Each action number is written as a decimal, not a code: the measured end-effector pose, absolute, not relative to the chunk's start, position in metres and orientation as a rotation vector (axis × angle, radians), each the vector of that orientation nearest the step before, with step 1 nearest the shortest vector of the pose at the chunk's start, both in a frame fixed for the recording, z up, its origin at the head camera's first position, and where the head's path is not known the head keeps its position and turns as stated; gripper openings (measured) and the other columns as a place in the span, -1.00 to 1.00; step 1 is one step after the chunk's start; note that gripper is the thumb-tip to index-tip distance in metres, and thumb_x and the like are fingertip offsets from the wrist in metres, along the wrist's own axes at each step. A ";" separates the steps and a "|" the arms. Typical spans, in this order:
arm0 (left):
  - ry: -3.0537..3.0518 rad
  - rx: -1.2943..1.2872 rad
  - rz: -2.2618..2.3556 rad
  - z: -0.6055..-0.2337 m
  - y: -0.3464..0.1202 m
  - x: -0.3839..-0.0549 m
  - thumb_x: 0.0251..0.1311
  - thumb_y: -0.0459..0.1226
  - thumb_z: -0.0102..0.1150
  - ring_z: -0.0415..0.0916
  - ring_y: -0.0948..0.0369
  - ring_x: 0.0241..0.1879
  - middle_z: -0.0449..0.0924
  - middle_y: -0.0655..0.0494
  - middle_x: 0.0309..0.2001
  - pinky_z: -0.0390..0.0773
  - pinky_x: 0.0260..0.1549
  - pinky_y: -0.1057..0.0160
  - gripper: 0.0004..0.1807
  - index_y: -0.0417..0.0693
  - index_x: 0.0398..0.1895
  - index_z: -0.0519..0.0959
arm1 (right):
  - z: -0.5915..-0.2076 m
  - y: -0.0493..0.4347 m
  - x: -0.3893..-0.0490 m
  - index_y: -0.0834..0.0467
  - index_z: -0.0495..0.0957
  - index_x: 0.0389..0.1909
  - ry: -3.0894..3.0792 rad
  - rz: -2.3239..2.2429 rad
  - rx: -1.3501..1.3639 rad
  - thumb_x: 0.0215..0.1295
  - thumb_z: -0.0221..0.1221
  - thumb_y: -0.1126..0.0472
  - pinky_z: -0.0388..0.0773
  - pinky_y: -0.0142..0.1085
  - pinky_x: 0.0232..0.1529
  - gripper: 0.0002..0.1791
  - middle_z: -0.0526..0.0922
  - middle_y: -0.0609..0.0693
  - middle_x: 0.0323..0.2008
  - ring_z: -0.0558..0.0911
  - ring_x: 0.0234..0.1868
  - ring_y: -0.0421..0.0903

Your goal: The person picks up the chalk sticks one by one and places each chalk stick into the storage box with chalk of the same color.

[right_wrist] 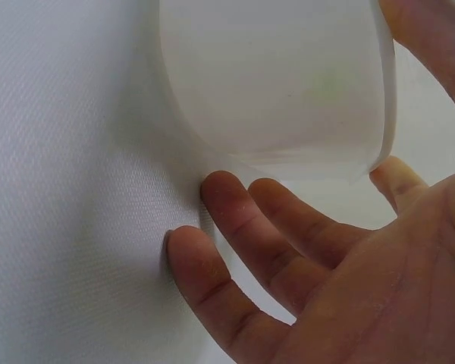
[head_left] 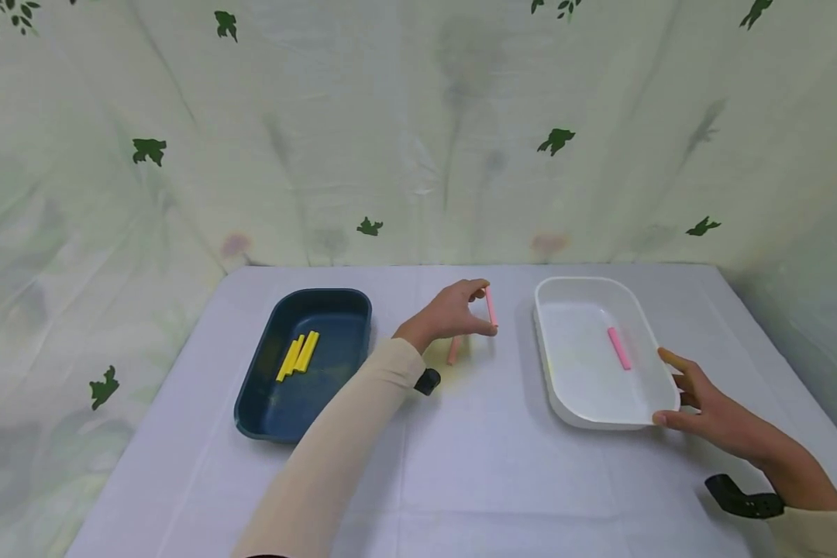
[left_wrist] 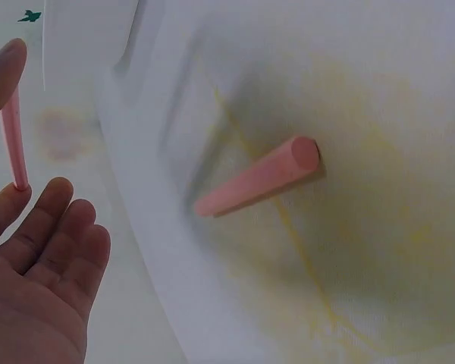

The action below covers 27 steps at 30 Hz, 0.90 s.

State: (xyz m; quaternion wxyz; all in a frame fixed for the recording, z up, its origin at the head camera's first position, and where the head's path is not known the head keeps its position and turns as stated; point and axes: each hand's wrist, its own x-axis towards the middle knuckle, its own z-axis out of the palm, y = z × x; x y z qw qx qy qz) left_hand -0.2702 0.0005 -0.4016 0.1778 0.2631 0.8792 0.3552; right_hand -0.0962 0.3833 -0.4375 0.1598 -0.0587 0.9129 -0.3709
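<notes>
My left hand (head_left: 449,314) is raised over the middle of the table, thumb and index finger pinching a pink chalk stick (head_left: 490,306) by its two ends. Its other fingers curve loosely in the left wrist view. Below it, another pink chalk (left_wrist: 258,178) lies on the cloth. At the right, my right hand (head_left: 725,422) holds the near right corner of a white tray (head_left: 579,380), thumb and index finger at the rim. The other three fingers (right_wrist: 235,220) sit beneath the rim, beside the wall. Inside this tray lies a brighter pink chalk (head_left: 619,349).
On the left stands a dark blue tray (head_left: 342,376) with several yellow chalks (head_left: 307,353) in it; the left forearm (head_left: 349,434) passes over its near right side. Yellow dust marks the white tablecloth (head_left: 488,465). A patterned curtain (head_left: 418,155) hangs behind the table.
</notes>
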 end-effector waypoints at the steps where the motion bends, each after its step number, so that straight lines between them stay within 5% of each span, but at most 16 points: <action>1: 2.485 0.752 1.002 -0.402 0.004 -0.269 0.06 -0.10 0.43 0.31 0.00 0.41 0.37 -0.08 0.40 0.38 0.34 0.04 -0.04 -0.06 0.52 0.17 | -0.438 0.384 -0.096 0.14 -0.50 0.56 2.608 -1.056 -0.165 0.38 0.20 0.10 0.55 0.24 -0.06 0.12 -0.17 0.53 0.44 0.26 0.24 0.59; 15: 2.431 0.869 0.881 -0.393 0.060 -0.250 0.08 -0.03 0.41 0.38 0.12 0.34 0.41 -0.01 0.36 0.46 0.24 0.19 -0.06 0.03 0.52 0.20 | -0.438 0.386 -0.098 0.17 -0.52 0.55 2.619 -0.980 -0.127 0.36 0.21 0.03 0.60 0.13 -0.14 0.15 -0.06 0.59 0.37 0.33 0.19 0.58; 27: 2.461 0.820 0.831 -0.402 0.072 -0.236 0.05 0.01 0.43 0.43 0.10 0.30 0.45 -0.05 0.32 0.49 0.16 0.26 -0.05 0.10 0.52 0.22 | -0.439 0.383 -0.099 0.16 -0.51 0.55 2.615 -0.978 -0.122 0.36 0.21 0.00 0.60 0.22 -0.14 0.15 -0.03 0.58 0.37 0.32 0.19 0.59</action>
